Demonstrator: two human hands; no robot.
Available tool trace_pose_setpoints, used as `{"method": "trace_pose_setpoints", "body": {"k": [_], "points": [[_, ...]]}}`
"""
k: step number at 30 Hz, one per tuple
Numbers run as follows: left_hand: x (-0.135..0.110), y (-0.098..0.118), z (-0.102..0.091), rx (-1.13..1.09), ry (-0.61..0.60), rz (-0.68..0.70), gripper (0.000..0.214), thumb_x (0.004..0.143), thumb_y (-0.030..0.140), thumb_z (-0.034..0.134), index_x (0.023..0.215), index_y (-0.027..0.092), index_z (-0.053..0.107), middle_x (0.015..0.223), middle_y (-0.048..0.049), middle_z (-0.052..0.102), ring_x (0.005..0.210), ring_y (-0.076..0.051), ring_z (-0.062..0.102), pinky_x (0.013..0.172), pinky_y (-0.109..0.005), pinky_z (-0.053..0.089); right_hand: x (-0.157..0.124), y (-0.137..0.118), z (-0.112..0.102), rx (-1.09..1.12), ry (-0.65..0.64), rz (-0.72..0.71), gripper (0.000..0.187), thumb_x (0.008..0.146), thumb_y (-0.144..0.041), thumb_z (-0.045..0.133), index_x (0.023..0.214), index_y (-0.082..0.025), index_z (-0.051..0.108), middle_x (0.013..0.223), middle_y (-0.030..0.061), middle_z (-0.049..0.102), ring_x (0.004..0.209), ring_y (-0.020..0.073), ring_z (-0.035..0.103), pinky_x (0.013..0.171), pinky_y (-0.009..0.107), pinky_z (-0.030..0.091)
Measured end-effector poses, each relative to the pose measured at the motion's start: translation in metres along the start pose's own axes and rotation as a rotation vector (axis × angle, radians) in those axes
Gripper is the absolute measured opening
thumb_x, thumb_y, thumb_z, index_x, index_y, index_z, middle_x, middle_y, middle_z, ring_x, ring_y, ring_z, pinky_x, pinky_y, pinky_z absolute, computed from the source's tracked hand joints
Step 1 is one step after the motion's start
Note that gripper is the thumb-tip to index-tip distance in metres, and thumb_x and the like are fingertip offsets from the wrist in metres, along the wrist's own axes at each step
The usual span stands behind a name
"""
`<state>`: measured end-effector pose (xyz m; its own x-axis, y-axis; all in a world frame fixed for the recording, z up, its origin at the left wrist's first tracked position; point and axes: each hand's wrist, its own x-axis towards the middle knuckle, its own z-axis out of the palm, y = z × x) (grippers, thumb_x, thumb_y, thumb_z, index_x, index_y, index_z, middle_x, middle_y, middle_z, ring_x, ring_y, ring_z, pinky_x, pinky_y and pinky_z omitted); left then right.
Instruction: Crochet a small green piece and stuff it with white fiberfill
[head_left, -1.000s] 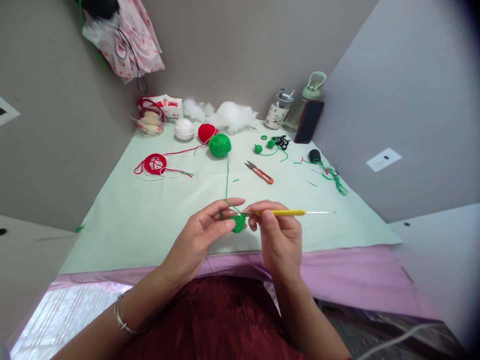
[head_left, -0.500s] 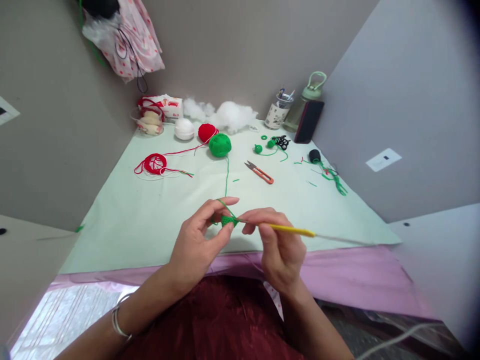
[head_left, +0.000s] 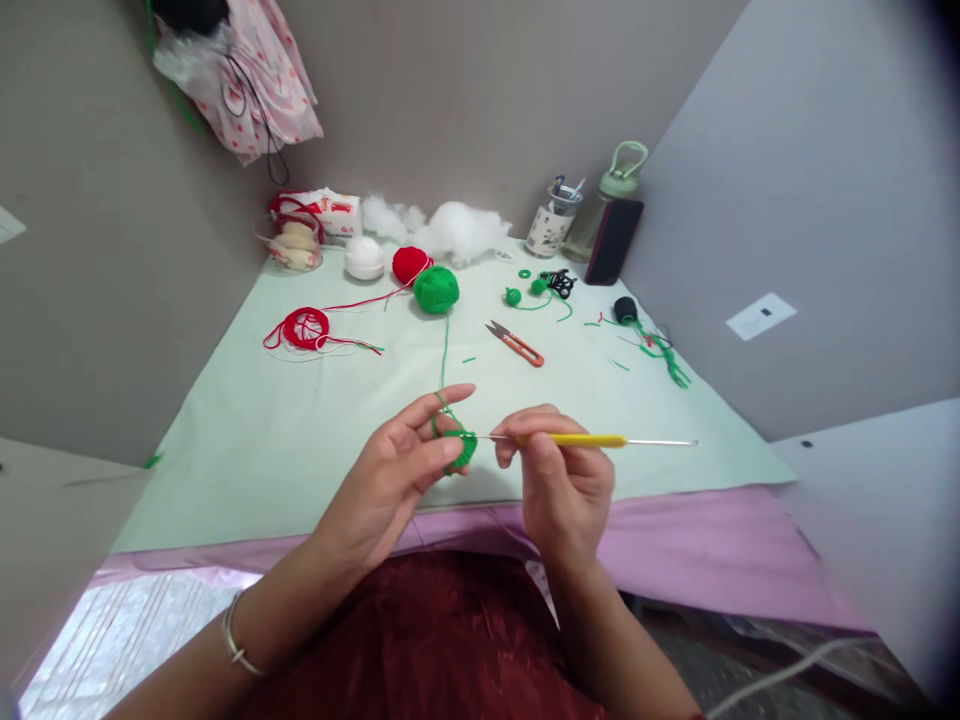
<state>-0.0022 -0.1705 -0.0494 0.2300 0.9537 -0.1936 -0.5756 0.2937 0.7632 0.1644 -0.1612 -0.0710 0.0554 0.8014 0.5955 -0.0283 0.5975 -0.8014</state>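
Note:
My left hand (head_left: 397, 465) pinches a small green crochet piece (head_left: 463, 455) between thumb and fingers. Green yarn (head_left: 445, 350) loops over its raised index finger and runs back to a green yarn ball (head_left: 436, 290). In my right hand (head_left: 564, 480) is a crochet hook (head_left: 589, 440) with a yellow handle, held like a pen. The hook's thin metal tip meets the top edge of the green piece; the exact stitch is too small to make out. Its other metal end points right.
Orange-handled thread snips (head_left: 516, 344) lie beyond my hands. Behind are a red yarn ball (head_left: 412, 266), white stuffing (head_left: 465, 232), a pen cup (head_left: 553, 222), a bottle (head_left: 596, 215) and a dark phone (head_left: 615, 243). Red yarn (head_left: 306, 328) lies left; green scraps (head_left: 675, 370) lie right.
The green piece has turned in my left hand and now shows its ribbed side lower down. The hook has swung from slanting down rightward to nearly level. The camera view has shifted slightly.

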Motion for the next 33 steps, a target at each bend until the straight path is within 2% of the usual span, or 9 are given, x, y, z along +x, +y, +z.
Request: {"method": "trace_pose_setpoints", "body": {"k": [3, 7, 11, 13, 16, 19, 24, 28, 33], "points": [[-0.002, -0.005, 0.003, 0.088, -0.020, 0.069, 0.043, 0.082, 0.022, 0.089, 0.124, 0.031, 0.083, 0.092, 0.0004, 0.069, 0.090, -0.013, 0.063, 0.085, -0.023, 0.053, 0.000, -0.001, 0.004, -0.062, -0.089, -0.034, 0.020, 0.105, -0.018, 0.061, 0.107, -0.026, 0.079, 0.099, 0.0051, 0.078, 0.090, 0.0192, 0.073, 0.073, 0.034, 0.061], [-0.001, -0.009, 0.005, 0.129, 0.041, 0.129, 0.045, 0.083, 0.025, 0.090, 0.126, 0.031, 0.082, 0.092, 0.0009, 0.071, 0.094, -0.013, 0.063, 0.089, -0.023, 0.051, -0.007, -0.001, 0.005, -0.341, -0.108, -0.250, 0.034, 0.102, -0.008, 0.062, 0.125, -0.028, 0.076, 0.107, 0.0067, 0.079, 0.097, 0.0200, 0.074, 0.079, 0.035, 0.063], [0.004, -0.006, 0.001, -0.027, 0.019, -0.046, 0.046, 0.080, 0.031, 0.092, 0.125, 0.024, 0.083, 0.091, -0.0023, 0.073, 0.085, -0.013, 0.063, 0.083, -0.024, 0.054, -0.010, -0.002, 0.001, -0.527, -0.140, -0.397, 0.038, 0.100, -0.007, 0.065, 0.128, -0.029, 0.076, 0.116, 0.0086, 0.079, 0.103, 0.0227, 0.075, 0.080, 0.037, 0.064], [0.006, -0.003, -0.001, -0.092, -0.009, -0.109, 0.042, 0.080, 0.031, 0.091, 0.119, 0.019, 0.085, 0.090, -0.0028, 0.071, 0.078, -0.011, 0.060, 0.079, -0.023, 0.055, -0.007, -0.002, 0.000, -0.385, -0.060, -0.274, 0.032, 0.102, -0.010, 0.062, 0.122, -0.029, 0.078, 0.106, 0.0063, 0.080, 0.093, 0.0208, 0.074, 0.076, 0.036, 0.063], [0.006, -0.001, -0.001, -0.102, -0.011, -0.052, 0.032, 0.082, 0.029, 0.088, 0.112, 0.018, 0.087, 0.088, -0.0019, 0.069, 0.077, -0.011, 0.061, 0.077, -0.022, 0.055, -0.001, -0.001, 0.001, -0.051, 0.075, -0.011, 0.022, 0.105, -0.019, 0.061, 0.107, -0.028, 0.081, 0.088, 0.0019, 0.075, 0.071, 0.0149, 0.066, 0.066, 0.032, 0.057], [0.002, -0.002, 0.002, 0.022, -0.041, 0.024, 0.031, 0.086, 0.025, 0.085, 0.117, 0.025, 0.085, 0.094, -0.0019, 0.074, 0.089, -0.014, 0.066, 0.089, -0.026, 0.054, 0.002, 0.001, 0.004, 0.106, 0.030, 0.131, 0.016, 0.104, -0.029, 0.066, 0.101, -0.027, 0.082, 0.090, 0.0026, 0.076, 0.072, 0.0151, 0.067, 0.064, 0.031, 0.057], [-0.002, -0.006, -0.002, 0.221, -0.140, 0.094, 0.036, 0.094, 0.029, 0.080, 0.130, 0.032, 0.080, 0.107, -0.0031, 0.078, 0.109, -0.020, 0.067, 0.102, -0.033, 0.050, 0.003, 0.004, 0.002, 0.152, 0.025, 0.239, 0.014, 0.099, -0.034, 0.072, 0.097, -0.027, 0.083, 0.086, 0.0023, 0.078, 0.071, 0.0141, 0.066, 0.063, 0.028, 0.055], [-0.001, -0.003, -0.004, 0.267, -0.057, 0.122, 0.037, 0.088, 0.028, 0.086, 0.126, 0.030, 0.082, 0.101, -0.0024, 0.073, 0.101, -0.020, 0.065, 0.095, -0.032, 0.051, 0.008, 0.003, -0.001, 0.278, 0.047, 0.328, 0.020, 0.098, -0.039, 0.073, 0.091, -0.022, 0.081, 0.082, 0.0034, 0.077, 0.061, 0.0126, 0.063, 0.055, 0.026, 0.052], [0.000, -0.001, -0.003, 0.296, -0.025, 0.136, 0.040, 0.084, 0.024, 0.088, 0.123, 0.032, 0.083, 0.093, 0.0005, 0.066, 0.091, -0.015, 0.061, 0.088, -0.028, 0.050, 0.011, 0.001, -0.004, 0.329, -0.025, 0.305, 0.023, 0.105, -0.036, 0.063, 0.094, -0.021, 0.076, 0.086, 0.0042, 0.081, 0.065, 0.0124, 0.066, 0.060, 0.025, 0.054]]}}
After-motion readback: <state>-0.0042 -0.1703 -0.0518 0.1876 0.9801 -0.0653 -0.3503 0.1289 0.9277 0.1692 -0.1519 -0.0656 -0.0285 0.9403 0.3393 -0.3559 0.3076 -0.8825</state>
